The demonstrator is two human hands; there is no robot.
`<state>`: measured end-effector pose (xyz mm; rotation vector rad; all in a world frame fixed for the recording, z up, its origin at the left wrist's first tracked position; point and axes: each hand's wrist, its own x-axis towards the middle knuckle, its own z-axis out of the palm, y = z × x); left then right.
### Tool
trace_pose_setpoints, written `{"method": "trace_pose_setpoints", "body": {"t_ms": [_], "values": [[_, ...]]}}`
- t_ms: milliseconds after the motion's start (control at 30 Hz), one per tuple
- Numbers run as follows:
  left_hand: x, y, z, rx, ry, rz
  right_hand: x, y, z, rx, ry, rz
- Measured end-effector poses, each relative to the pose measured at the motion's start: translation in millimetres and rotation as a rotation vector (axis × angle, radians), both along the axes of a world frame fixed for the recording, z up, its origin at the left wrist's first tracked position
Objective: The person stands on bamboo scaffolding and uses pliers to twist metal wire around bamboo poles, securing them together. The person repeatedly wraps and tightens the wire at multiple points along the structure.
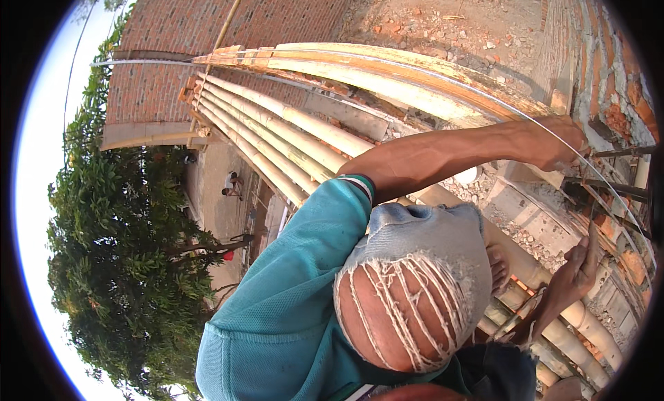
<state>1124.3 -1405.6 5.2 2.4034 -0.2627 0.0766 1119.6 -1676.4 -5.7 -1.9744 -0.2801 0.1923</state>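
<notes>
My left hand point(559, 144) reaches to the brick wall on the right, its fingers curled beside the end of a dark metal bar point(622, 152). What lies inside its grip is hidden. A taut pale string point(512, 109) crosses the view and passes over this hand. Lower down, my right hand point(575, 273) is held near the wall's rough edge, fingers stretched out, with nothing visible in it. Between my arms is my bent knee point(408, 311) in torn light jeans. A bare foot point(496, 268) rests on the bamboo poles.
Several bamboo poles point(297, 135) form the platform and run to the far left. Long timber boards point(387, 79) lie beside them. Rubble point(443, 24) covers the ground beyond. A brick building point(228, 48), trees point(117, 249) and a person point(232, 184) below appear at left.
</notes>
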Motion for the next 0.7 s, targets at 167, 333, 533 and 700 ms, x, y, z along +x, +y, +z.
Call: {"method": "trace_pose_setpoints", "body": {"t_ms": [167, 333, 533, 700], "values": [[9, 0, 17, -0.071, 0.330, 0.083, 1, 4, -3, 0.043, -0.070, -0.007], [9, -7, 42, -0.046, 0.498, 0.198, 3, 10, -5, 0.044, -0.153, 0.016], [15, 13, 14, -0.287, 0.468, 0.222, 9, 17, -18, 0.068, -0.146, 0.030], [12, 14, 10, -0.474, 0.543, 0.267, 17, 36, -30, 0.133, -0.195, 0.015]]}}
